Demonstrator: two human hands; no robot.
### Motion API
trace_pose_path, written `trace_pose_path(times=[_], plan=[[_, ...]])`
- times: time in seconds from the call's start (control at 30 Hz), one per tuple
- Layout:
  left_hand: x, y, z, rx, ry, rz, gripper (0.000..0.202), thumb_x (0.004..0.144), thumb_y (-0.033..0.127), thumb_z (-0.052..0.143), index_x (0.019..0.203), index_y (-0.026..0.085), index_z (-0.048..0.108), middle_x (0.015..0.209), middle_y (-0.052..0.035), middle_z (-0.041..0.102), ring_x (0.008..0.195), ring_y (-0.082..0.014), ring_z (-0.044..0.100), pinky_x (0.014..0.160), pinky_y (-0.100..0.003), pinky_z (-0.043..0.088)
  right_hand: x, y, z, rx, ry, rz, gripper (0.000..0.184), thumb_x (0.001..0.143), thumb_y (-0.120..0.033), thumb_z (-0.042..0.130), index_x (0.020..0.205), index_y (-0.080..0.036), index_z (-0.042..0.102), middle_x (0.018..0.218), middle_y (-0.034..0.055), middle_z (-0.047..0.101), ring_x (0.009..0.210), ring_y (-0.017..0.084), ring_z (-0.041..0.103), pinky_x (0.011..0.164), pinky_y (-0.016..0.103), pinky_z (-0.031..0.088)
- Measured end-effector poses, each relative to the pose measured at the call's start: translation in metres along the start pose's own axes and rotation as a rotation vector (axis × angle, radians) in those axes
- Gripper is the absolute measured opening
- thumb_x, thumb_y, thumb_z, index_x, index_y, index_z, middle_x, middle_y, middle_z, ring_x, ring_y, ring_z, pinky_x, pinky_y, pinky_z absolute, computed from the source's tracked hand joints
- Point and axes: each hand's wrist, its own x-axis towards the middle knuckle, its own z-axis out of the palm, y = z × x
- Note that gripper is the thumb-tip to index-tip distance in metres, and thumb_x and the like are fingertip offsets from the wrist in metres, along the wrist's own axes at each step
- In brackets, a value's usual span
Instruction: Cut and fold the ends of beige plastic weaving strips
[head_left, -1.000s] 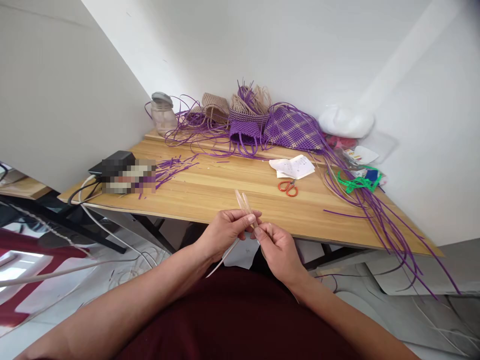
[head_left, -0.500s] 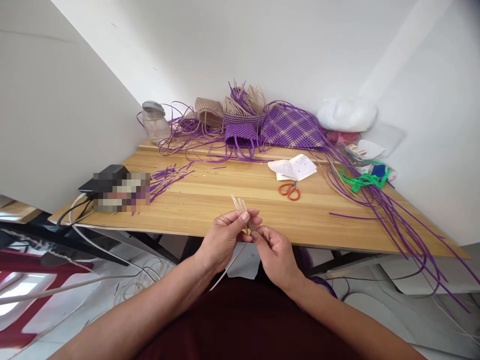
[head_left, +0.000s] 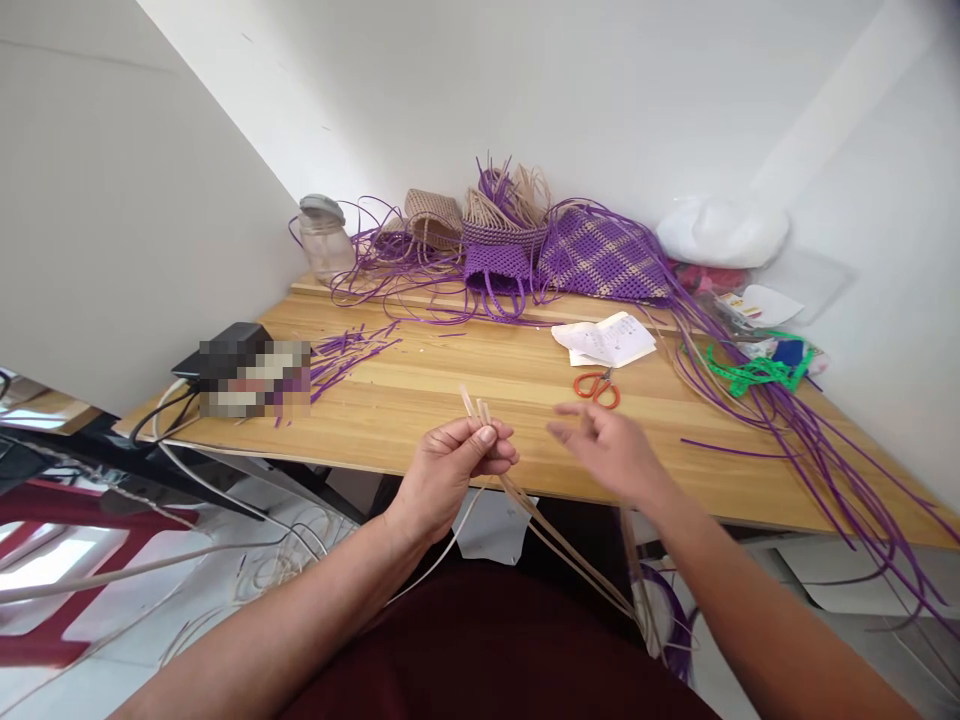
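Note:
My left hand [head_left: 454, 462] is pinched shut on a few beige weaving strips [head_left: 553, 532]; their short ends stick up past my thumb and their long tails run down to the right over my lap. My right hand [head_left: 604, 447] hovers over the front edge of the wooden table [head_left: 465, 385], fingers spread and holding nothing. It is a little below the orange scissors [head_left: 598, 387].
At the back lie purple and beige woven baskets [head_left: 517, 245], a glass jar [head_left: 325, 239] and a white bag [head_left: 721, 232]. Long purple strips [head_left: 780, 425] trail off the right side. A folded paper [head_left: 606, 340], green tape [head_left: 754, 371] and a dark box [head_left: 229, 345] with cables are also there.
My right hand let go of the beige strips and moved right and forward over the table, opening. My left hand kept its pinch on the strips.

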Motion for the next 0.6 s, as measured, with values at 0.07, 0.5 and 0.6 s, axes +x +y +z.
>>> trace_pose_path(times=[0.07, 0.5, 0.6], plan=[[-0.001, 0.001, -0.002, 0.009, 0.006, -0.006, 0.027, 0.075, 0.040, 0.078, 0.085, 0.014, 0.074, 0.075, -0.0029, 0.072, 0.072, -0.0135, 0.069, 0.070, -0.023, 0.057, 0.030, 0.019, -0.021, -0.292, 0.080, 0.042, 0.043, 0.090, -0.051, 0.052, 0.117, -0.021, 0.067, 0.066, 0.0011, 0.060, 0.059, 0.016, 0.053, 0.057, 0.028, 0.035], [-0.003, 0.002, -0.013, 0.048, 0.036, -0.023, 0.029, 0.074, 0.040, 0.078, 0.087, 0.014, 0.075, 0.075, -0.0046, 0.074, 0.071, -0.0133, 0.069, 0.069, -0.022, 0.056, 0.069, 0.065, -0.042, -0.675, 0.070, 0.238, 0.063, 0.090, -0.064, 0.038, 0.085, -0.014, 0.075, 0.087, 0.0201, 0.070, 0.087, 0.036, 0.065, 0.068, 0.040, 0.043], [-0.003, 0.000, -0.012, 0.067, 0.035, -0.024, 0.030, 0.074, 0.040, 0.079, 0.087, 0.014, 0.075, 0.075, -0.0052, 0.074, 0.071, -0.0137, 0.069, 0.069, -0.023, 0.057, 0.072, 0.061, -0.043, -0.711, 0.106, 0.309, 0.071, 0.088, -0.070, 0.036, 0.090, -0.011, 0.076, 0.090, 0.0225, 0.071, 0.088, 0.037, 0.065, 0.068, 0.041, 0.045]])
